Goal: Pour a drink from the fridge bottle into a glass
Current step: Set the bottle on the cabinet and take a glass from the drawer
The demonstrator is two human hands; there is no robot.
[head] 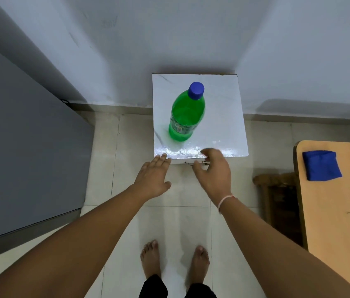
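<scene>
Green plastic bottle (pixel 185 117) with a blue screw cap (pixel 196 90) stands upright and capped on the white square surface (pixel 223 117), a little left of its middle, touched by neither hand. That surface sits against the pale wall, and its near edge glistens with wet droplets (pixel 188 152).

Both hands reach toward the near edge. The left hand (pixel 153 176) is released, palm down with fingers straight and spread, its fingertips just at the left part of the edge. The right hand (pixel 212 171) is also empty, fingers loosely curled and slightly blurred, hovering over the front edge beside a small metal latch (pixel 188 162). A thin pale thread band (pixel 225 202) circles the right wrist.

A grey fridge side (pixel 25 147) fills the left. On the right, a blue folded cloth (pixel 321 165) lies on a tan wooden table (pixel 339 211), with a dark carved wooden piece (pixel 277 201) beside it. Two bare feet (pixel 175 262) stand on the pale tiled floor (pixel 148 134).
</scene>
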